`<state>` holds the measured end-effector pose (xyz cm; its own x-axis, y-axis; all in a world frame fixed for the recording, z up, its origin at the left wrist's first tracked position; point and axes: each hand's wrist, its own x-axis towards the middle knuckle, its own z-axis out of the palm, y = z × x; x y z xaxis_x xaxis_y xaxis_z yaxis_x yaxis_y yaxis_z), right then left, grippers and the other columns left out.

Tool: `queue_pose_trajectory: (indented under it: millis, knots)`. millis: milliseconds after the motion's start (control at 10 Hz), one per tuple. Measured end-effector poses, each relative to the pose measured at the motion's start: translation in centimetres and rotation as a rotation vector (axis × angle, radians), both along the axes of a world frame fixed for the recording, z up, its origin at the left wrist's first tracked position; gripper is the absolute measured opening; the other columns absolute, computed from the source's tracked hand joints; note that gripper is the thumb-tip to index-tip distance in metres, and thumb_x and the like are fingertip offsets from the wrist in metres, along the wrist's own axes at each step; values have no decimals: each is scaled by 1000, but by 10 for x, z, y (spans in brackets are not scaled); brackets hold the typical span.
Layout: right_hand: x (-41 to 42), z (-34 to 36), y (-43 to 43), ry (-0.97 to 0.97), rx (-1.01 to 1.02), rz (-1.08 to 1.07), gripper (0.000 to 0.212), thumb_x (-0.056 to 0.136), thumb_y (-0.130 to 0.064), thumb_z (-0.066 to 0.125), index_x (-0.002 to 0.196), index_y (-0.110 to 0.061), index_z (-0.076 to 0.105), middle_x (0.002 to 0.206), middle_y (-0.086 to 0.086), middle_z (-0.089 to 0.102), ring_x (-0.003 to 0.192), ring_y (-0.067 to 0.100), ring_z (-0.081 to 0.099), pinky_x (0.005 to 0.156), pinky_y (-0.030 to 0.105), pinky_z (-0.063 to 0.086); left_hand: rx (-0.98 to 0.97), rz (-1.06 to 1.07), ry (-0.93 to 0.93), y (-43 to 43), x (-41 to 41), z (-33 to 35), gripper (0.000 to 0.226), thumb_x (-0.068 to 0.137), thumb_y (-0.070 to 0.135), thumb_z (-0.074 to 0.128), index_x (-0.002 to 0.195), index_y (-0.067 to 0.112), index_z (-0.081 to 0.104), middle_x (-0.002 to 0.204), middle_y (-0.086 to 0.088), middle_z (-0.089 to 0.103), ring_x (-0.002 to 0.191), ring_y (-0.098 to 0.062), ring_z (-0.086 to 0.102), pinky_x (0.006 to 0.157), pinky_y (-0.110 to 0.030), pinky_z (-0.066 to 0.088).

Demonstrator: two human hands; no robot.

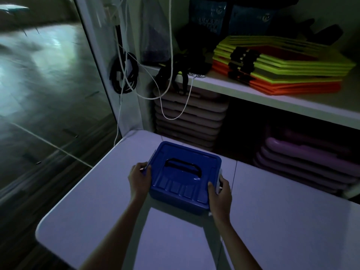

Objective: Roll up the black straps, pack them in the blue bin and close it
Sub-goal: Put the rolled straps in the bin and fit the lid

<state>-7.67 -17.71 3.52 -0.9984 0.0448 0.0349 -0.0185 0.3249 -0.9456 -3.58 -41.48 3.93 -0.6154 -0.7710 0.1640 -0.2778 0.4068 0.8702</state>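
The blue bin (183,179) stands on the white table (272,221) with its lid on and a black handle (183,166) lying flat on top. My left hand (139,179) grips the bin's left side, fingers curled round the clip there. My right hand (221,193) grips the right side, fingers round a white clip (219,182). A tangle of black straps (173,73) hangs over the shelf edge above and behind the bin. What is inside the bin is hidden by the lid.
A white shelf (272,94) behind the table carries stacked yellow and orange panels (282,65). White cables (169,84) dangle from above near a black cable coil (124,73). Stacked pink (191,117) and purple pads (303,158) fill the space under the shelf. A glass wall stands at left.
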Motion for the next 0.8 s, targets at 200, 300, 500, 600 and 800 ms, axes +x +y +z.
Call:
queue_pose_trajectory:
  millis: [200, 300, 500, 600, 800]
  knots:
    - [3, 2, 2, 63, 262, 108, 47, 95, -20, 52, 139, -8, 43, 119, 12, 53, 90, 11, 50, 70, 13, 38, -129, -164, 18, -1, 11, -7, 22, 87, 3, 59, 108, -1, 63, 107, -16, 68, 97, -21, 62, 87, -18, 42]
    - [0, 1, 1, 83, 392, 137, 49, 96, -25, 49, 142, -11, 39, 113, 13, 52, 75, 12, 51, 54, 10, 35, -173, -245, -19, -2, 13, -8, 26, 90, 4, 54, 114, -4, 61, 119, -18, 64, 109, -28, 61, 93, -14, 37]
    - [-1, 8, 2, 80, 658, 160, 50, 100, -29, 38, 144, -9, 32, 112, 15, 49, 75, 19, 51, 60, 26, 39, -217, -321, -145, -1, 14, -8, 32, 95, 11, 46, 122, -2, 57, 141, -16, 48, 128, -26, 49, 108, -23, 29]
    - [1, 11, -3, 112, 747, 200, 47, 100, -30, 36, 141, -7, 38, 117, 16, 49, 73, 20, 54, 59, 24, 39, -239, -349, -162, 2, 18, -6, 32, 95, 11, 45, 121, -2, 57, 142, -17, 47, 127, -30, 49, 108, -27, 31]
    - [22, 25, 3, 139, 711, 209, 55, 97, -41, 41, 145, -14, 34, 136, 15, 47, 112, 28, 55, 81, 35, 50, -402, -304, -286, 20, 20, 14, 39, 89, 34, 42, 116, 12, 59, 135, -10, 55, 125, -28, 51, 104, -47, 36]
